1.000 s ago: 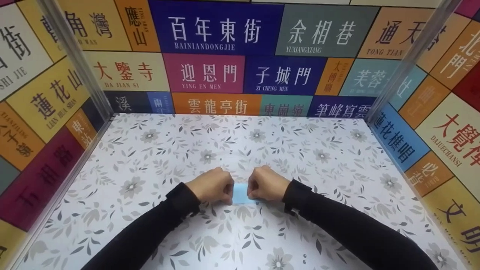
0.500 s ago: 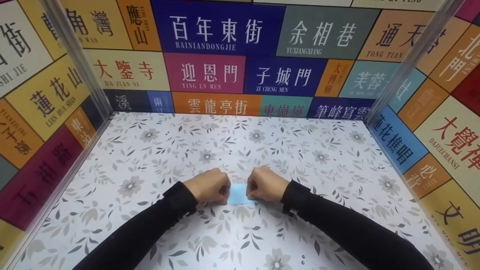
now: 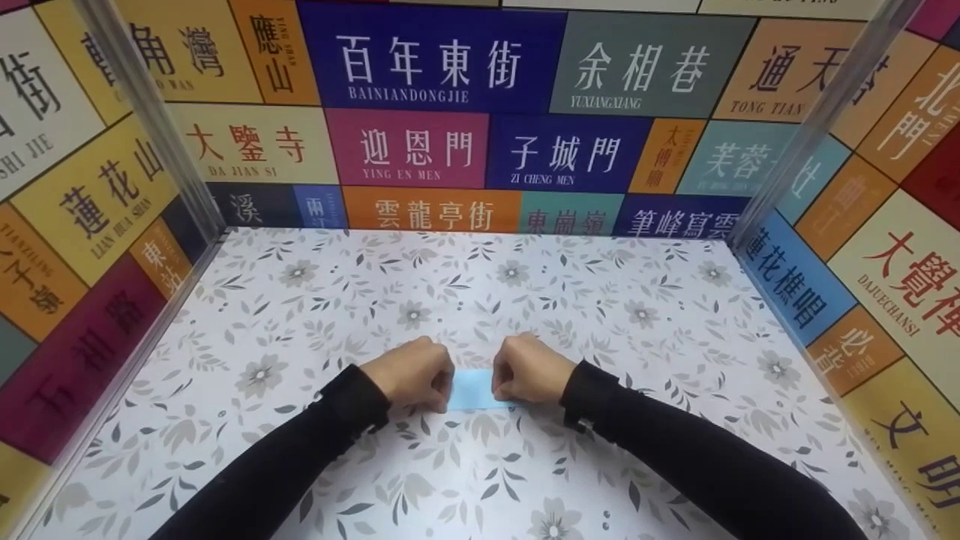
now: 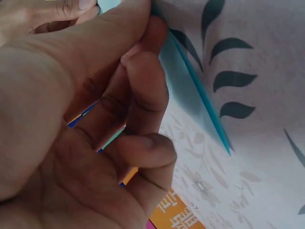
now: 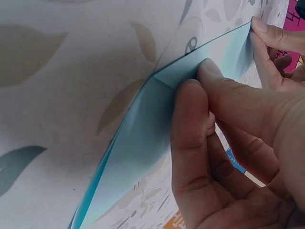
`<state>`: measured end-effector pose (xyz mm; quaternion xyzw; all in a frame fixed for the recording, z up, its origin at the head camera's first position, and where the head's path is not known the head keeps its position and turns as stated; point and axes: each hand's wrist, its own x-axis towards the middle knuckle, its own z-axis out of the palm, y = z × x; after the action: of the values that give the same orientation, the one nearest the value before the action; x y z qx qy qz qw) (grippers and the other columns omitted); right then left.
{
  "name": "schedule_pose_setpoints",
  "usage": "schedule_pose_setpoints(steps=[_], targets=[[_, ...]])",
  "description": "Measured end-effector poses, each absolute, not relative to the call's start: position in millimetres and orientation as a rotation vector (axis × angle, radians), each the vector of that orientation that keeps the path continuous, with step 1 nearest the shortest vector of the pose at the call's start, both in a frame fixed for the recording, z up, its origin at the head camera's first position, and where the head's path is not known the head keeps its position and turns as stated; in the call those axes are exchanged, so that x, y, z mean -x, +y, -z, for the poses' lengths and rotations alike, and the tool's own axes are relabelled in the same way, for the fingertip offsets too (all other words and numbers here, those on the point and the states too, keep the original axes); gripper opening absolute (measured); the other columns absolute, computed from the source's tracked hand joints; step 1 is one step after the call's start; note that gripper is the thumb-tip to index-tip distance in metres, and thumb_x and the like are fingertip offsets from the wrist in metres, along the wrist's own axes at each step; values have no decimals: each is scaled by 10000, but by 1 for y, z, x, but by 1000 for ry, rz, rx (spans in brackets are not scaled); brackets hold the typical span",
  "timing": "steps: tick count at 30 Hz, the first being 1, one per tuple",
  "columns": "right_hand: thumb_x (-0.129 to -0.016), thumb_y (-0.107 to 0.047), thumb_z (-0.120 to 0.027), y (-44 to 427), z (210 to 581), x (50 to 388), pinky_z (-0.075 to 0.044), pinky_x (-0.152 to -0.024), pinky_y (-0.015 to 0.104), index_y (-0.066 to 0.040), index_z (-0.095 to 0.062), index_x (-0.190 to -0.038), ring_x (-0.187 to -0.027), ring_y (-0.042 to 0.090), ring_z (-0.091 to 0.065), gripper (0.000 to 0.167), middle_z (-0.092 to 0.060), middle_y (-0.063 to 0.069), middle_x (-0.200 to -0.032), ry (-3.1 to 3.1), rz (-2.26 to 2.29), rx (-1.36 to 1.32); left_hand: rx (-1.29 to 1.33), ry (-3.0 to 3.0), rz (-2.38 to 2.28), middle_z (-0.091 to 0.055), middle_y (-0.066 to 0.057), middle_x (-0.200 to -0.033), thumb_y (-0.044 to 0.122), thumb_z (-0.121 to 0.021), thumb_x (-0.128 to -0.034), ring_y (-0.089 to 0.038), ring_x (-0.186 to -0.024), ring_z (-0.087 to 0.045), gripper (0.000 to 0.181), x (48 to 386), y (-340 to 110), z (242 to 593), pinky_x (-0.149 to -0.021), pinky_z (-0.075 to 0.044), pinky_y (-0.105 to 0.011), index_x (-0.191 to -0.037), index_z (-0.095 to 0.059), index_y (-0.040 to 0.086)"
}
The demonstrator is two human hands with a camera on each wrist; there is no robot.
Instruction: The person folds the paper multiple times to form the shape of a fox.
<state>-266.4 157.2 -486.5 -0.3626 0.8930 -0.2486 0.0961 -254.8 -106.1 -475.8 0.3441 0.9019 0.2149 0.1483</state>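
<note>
A light blue folded paper (image 3: pixel 472 389) lies low over the patterned tabletop between my two hands. My left hand (image 3: pixel 412 373) pinches its left part between thumb and fingertips, and in the left wrist view the paper's tapered end (image 4: pixel 209 109) runs out past the curled fingers. My right hand (image 3: pixel 532 369) pinches the paper toward its right. In the right wrist view a crease crosses the folded paper (image 5: pixel 138 124) beside the thumb, and the layers part slightly toward a narrow end. The fingers hide some of the paper.
The table (image 3: pixel 480 292) has a white covering printed with grey flowers and leaves. Upright panels with coloured signs (image 3: pixel 409 148) stand at the back and both sides, with clear strips (image 3: pixel 161 131) at the corners.
My left hand has slid a little to the left, so more of the blue paper shows between the hands. The right hand has stayed almost still, holding its part.
</note>
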Motion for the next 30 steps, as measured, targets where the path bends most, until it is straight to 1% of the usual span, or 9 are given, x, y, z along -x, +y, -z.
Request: schedule_pose_setpoints(steps=[4, 8, 15, 23, 27, 30], targets=[[-828, 19, -963, 157, 487, 266, -551, -638, 191, -79, -892, -838, -633, -4, -644, 121, -848, 35, -761, 2654, 728, 1072, -967, 2582, -623, -811, -28, -741, 44, -1005, -837, -67, -624, -609, 139, 255, -107, 476, -653, -537, -252, -825, -883, 111], [-825, 17, -965, 157, 487, 266, -561, -638, 202, -80, -890, -832, -635, 9, -654, 123, -847, 31, -757, 2666, 724, 1068, -957, 2599, -625, -803, -2, -738, 72, -1015, -840, -72, -635, -616, 148, 256, -108, 476, -668, -545, -270, -821, -882, 132], [-838, 7, -977, 155, 485, 265, -592, -652, 213, -80, -895, -853, -649, 25, -688, 121, -859, 36, -779, 2665, 709, 1036, -984, 2637, -626, -797, 16, -725, 78, -1034, -805, -73, -630, -626, 176, 256, -108, 478, -665, -573, -291, -804, -870, 142], [-840, 5, -975, 156, 483, 264, -586, -669, 201, -68, -893, -857, -672, 52, -725, 111, -865, 57, -793, 2644, 733, 1049, -982, 2642, -602, -813, 17, -781, 93, -1059, -779, -80, -678, -656, 214, 261, -103, 474, -720, -609, -314, -879, -872, 127], [-836, 41, -957, 157, 483, 265, -585, -664, 181, -52, -895, -854, -686, 95, -771, 114, -868, 76, -797, 2629, 756, 1100, -991, 2672, -623, -821, 15, -804, 100, -1053, -790, -83, -697, -663, 214, 263, -102, 471, -727, -610, -316, -906, -875, 125], [-826, 60, -946, 157, 484, 266, -575, -652, 169, -48, -895, -850, -678, 97, -775, 122, -866, 82, -791, 2626, 765, 1118, -1003, 2697, -636, -829, 9, -829, 109, -1039, -812, -98, -726, -677, 201, 264, -99, 471, -744, -615, -330, -928, -877, 123]])
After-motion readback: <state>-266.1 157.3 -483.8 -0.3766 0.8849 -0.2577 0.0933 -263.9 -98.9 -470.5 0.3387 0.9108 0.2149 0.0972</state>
